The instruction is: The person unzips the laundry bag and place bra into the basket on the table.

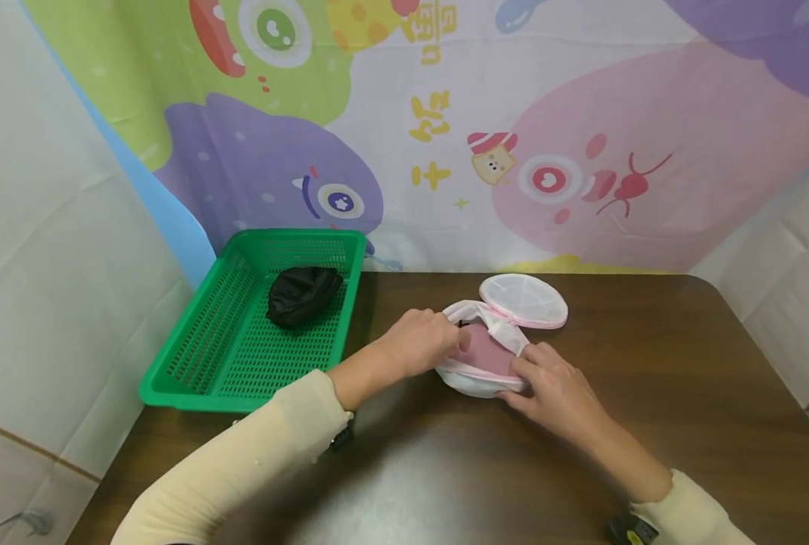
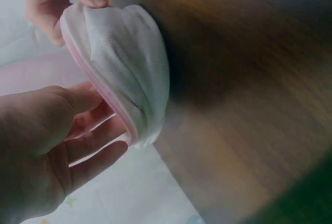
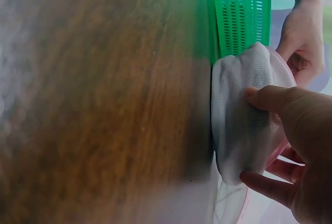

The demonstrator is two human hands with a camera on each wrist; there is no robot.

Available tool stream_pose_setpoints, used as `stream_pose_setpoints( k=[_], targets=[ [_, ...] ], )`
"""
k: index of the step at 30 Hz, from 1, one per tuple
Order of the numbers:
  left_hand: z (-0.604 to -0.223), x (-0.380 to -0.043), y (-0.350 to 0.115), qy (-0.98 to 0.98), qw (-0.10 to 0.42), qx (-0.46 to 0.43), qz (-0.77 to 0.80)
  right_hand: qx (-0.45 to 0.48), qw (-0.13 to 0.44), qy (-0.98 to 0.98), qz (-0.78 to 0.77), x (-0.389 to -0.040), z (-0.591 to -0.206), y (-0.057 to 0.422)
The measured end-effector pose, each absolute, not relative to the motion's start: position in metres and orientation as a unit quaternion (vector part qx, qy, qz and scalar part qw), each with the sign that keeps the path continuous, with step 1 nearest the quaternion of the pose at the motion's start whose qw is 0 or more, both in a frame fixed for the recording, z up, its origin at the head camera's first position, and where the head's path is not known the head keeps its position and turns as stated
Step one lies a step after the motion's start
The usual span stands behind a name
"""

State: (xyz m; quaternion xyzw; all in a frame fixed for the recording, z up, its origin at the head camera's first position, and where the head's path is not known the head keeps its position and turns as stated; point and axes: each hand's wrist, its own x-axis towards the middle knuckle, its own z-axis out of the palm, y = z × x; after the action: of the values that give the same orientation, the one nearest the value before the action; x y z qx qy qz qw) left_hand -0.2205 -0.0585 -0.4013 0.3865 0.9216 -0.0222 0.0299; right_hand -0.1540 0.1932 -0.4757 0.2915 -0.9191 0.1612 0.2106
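A white mesh laundry bag (image 1: 475, 384) with pink trim sits on the table, its round mesh lid (image 1: 523, 300) folded back behind it. Dusty-pink fabric (image 1: 487, 352) fills the opening. My left hand (image 1: 423, 342) reaches over the left rim into the bag; a small black bit shows beside its fingers. In the left wrist view the left hand (image 2: 57, 136) has its fingertips partly hidden behind the rim, so its hold is unclear. My right hand (image 1: 559, 390) grips the bag's right side. In the right wrist view its thumb (image 3: 264, 97) presses the outer mesh.
A green plastic basket (image 1: 350, 333) stands on the left of the brown table (image 1: 656, 378), with a crumpled black item (image 1: 302, 295) inside. Behind the table hangs a cartoon-printed curtain (image 1: 438, 219). Pale wall coverings (image 1: 29, 250) flank both sides.
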Motion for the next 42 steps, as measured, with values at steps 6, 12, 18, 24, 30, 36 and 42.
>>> stream_pose_setpoints(
  k=[6,12,18,24,30,36,42],
  targets=[
    [-0.405,-0.221,-0.059,0.923,0.032,0.383,-0.027,0.285,0.213,-0.921,0.162,-0.154,-0.478,0.192],
    [-0.407,-0.221,-0.062,0.922,0.061,0.382,-0.019,0.272,0.181,-0.930,0.170,-0.151,-0.475,0.192],
    [-0.408,-0.220,-0.061,0.920,0.118,0.373,-0.008,0.281,0.194,-0.924,0.174,-0.151,-0.476,0.191],
    [-0.409,-0.217,-0.060,0.917,0.126,0.378,-0.019,0.282,0.186,-0.925,0.174,-0.152,-0.476,0.191],
    [-0.410,-0.217,-0.061,0.913,0.133,0.386,-0.027,0.278,0.178,-0.928,0.172,-0.152,-0.476,0.190],
    [-0.414,-0.215,-0.060,0.910,0.132,0.393,-0.035,0.277,0.177,-0.929,0.169,-0.152,-0.476,0.190],
    [-0.419,-0.212,-0.057,0.904,0.106,0.408,-0.077,0.283,0.175,-0.927,0.174,-0.153,-0.476,0.189]
  ],
)
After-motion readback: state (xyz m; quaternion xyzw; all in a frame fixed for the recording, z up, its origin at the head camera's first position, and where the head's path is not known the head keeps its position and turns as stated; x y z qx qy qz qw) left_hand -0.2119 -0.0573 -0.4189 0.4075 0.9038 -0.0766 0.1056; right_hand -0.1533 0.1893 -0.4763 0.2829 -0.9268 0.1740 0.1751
